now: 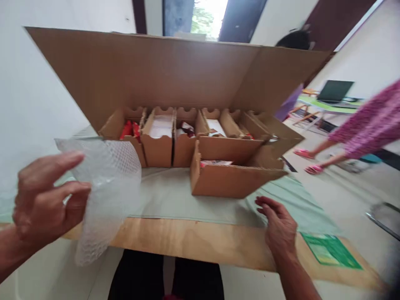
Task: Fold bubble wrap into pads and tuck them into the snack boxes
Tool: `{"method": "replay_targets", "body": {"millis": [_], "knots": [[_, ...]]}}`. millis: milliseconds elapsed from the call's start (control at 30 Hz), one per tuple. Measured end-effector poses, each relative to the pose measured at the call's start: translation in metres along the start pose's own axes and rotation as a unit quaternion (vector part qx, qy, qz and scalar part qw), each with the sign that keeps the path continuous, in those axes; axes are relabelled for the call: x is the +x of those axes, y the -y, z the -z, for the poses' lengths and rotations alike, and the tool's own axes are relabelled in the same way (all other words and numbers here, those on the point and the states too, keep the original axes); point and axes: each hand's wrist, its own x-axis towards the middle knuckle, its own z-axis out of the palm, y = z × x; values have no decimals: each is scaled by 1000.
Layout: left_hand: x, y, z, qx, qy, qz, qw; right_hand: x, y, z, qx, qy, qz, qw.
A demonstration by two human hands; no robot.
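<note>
My left hand (46, 200) is closed on a sheet of clear bubble wrap (106, 196), which hangs over the near edge of the wooden table (200, 241). My right hand (279, 227) hovers over the table's pale green cover (175, 196) with its fingers loosely apart and nothing in them. Just beyond it stands a small cardboard tray (228, 179). Behind that is a big open cardboard box (162, 79) lying on its side, with several cardboard compartments (159, 143) holding red and white items.
A green booklet (331, 250) lies on the table at the right. A person in a pink patterned garment (365, 125) and pink sandals walks past on the right. Farther back a laptop (336, 91) rests on a small green table. A white wall runs along the left.
</note>
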Motion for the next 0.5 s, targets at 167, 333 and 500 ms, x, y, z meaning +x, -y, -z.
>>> {"method": "replay_targets", "body": {"millis": [167,333,500], "knots": [[-12,-12,-83,39,121,-233,964,-7,17,33,-126,54,90,987],[-27,-13,-124,-3,156,-204,966,38,45,65,-608,104,75,783],[-28,-10,-131,23,147,-193,970,61,50,64,-674,154,78,718]]}}
